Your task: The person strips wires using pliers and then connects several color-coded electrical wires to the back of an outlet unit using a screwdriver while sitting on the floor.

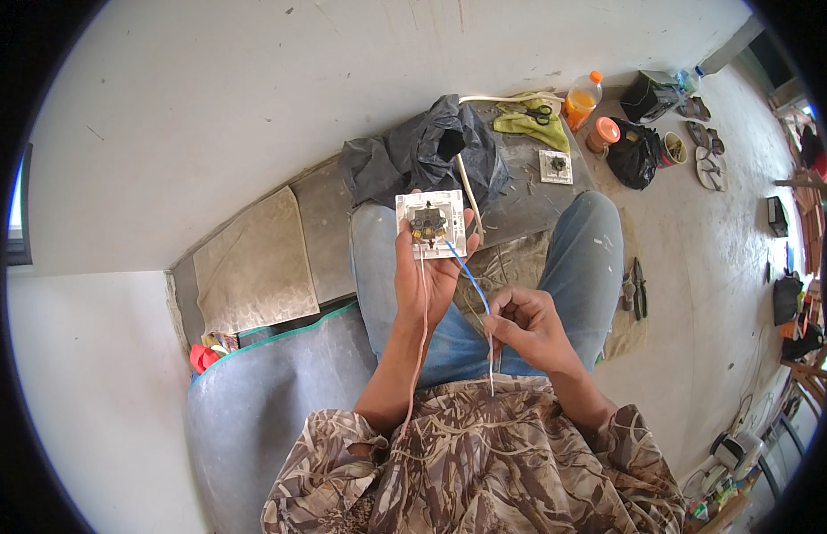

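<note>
My left hand (438, 292) grips a white square wall socket or switch (457, 222), turned so that its back faces up. Dark terminals with brass-coloured screws show in the middle of that back. From the terminals a blue wire (469, 277) slants down to my right hand (531, 327), whose thumb and fingertips pinch it. Below the pinch hangs a thin pale wire end (492, 378); where it joins the blue one is hidden by the fingers. A pinkish-white wire (420, 351) runs from the socket down along my left forearm.
A similar white unit (556, 166) lies on the ledge beyond my knees, near scissors (541, 114) on a green cloth (531, 130). Black plastic (387, 151) and white cable (467, 178) lie closer. Pliers (640, 289) rest to the right; an orange drink bottle (580, 102) stands behind.
</note>
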### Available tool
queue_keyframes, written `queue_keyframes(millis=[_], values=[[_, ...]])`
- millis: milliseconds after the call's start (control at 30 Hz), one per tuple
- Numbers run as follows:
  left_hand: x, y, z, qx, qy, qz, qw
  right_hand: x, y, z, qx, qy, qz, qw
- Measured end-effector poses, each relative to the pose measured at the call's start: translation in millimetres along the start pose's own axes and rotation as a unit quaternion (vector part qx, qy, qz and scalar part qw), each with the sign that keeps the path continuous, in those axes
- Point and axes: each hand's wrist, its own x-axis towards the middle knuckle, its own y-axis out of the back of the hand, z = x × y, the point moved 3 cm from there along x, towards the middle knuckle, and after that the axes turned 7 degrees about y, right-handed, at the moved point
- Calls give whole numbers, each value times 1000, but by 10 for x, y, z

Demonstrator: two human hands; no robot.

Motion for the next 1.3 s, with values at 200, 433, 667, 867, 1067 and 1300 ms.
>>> queue_keyframes(millis=[200,433,667,867,1067,1300], values=[[-5,21,-8,-26,8,-13,1000,12,12,19,-14,-9,7,1000],[-20,-12,-3,42,-12,31,999,42,6,31,-20,3,9,1000],[17,74,-34,54,30,52,997,108,-18,16,-206,80,71,973],[55,152,-38,-41,82,51,995,118,-57,-173,-362,87,63,926],[50,128,-46,-72,102,32,992,134,-80,-269,-435,144,41,888],[37,84,-51,0,90,40,995,133,-37,-293,-431,134,44,891]])
